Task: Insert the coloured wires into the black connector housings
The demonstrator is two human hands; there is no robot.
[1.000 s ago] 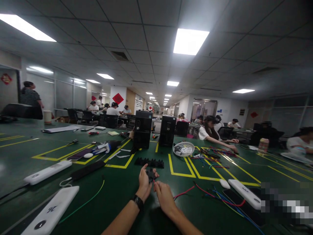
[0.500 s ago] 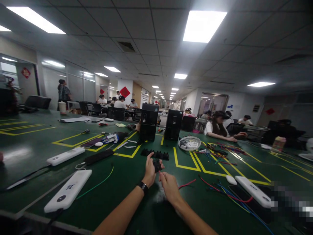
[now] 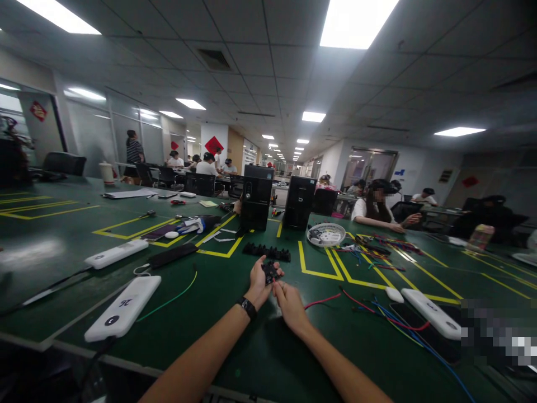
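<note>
My left hand (image 3: 257, 284), with a dark watch on its wrist, is wrapped round a small black block-like part (image 3: 271, 272) with an uneven top. Pressed close to that part's lower edge is my right hand (image 3: 290, 307), thumb and fingers pinched on a red wire (image 3: 322, 300). A bit of red shows at the fingertips, and the wire's length comes out behind the hand to the right. Whether its tip sits inside the black part I cannot tell. Just beyond my hands a black ridged strip (image 3: 266, 252) lies on the green table (image 3: 210, 336).
Two black tower cases (image 3: 255, 198) stand ahead. A white basket (image 3: 326, 235) holds small parts, with tangled wires beside it. Red and blue loose wires (image 3: 390, 319) lie at right. White power banks (image 3: 123, 308) and a green wire (image 3: 172, 300) lie left. A co-worker (image 3: 373, 210) sits at far right.
The whole view has shifted as my head turned and tilted. Both hands keep their hold on the black part and the red wire. The seated co-worker has drawn an outstretched arm back.
</note>
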